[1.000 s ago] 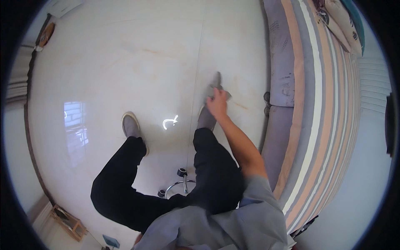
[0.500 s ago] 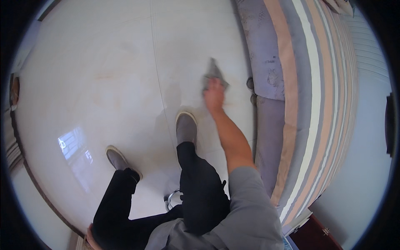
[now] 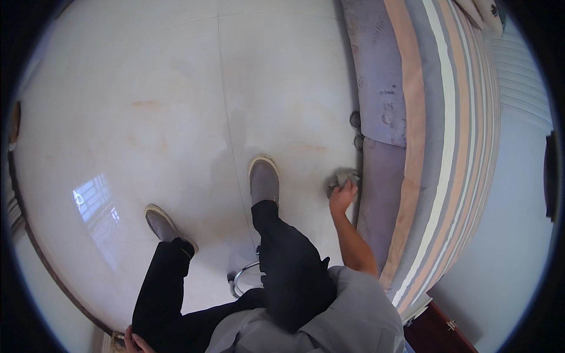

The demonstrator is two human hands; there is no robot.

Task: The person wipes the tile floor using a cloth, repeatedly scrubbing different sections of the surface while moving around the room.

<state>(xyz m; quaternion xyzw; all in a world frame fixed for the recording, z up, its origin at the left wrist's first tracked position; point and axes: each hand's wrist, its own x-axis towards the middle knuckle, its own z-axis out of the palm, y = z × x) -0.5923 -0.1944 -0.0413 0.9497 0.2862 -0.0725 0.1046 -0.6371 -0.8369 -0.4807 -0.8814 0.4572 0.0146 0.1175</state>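
My right hand point(image 3: 342, 199) is closed on a crumpled grey cloth point(image 3: 341, 178). The cloth is down at the pale tiled floor point(image 3: 176, 88), beside the lower edge of the bed and to the right of my right shoe point(image 3: 264, 179). At the lower left, my left hand point(image 3: 135, 341) rests against my black trouser leg point(image 3: 156, 294). Its visible fingers lie loosely apart with nothing in them, and the picture's rim cuts off part of it.
Along the right stands a bed with a striped cover point(image 3: 432, 147) and purple-grey side panels point(image 3: 382, 82). Small round dark feet point(image 3: 355, 120) show beneath it. A curved chrome tube point(image 3: 238, 282) is beside my leg, and a dark red box point(image 3: 438, 326) stands at the lower right. Faint brownish marks point(image 3: 147, 105) are on the floor.
My right hand has swept the cloth back toward me and to the right, close to the bed's edge. More fingers of my left hand show. My feet stay in place.
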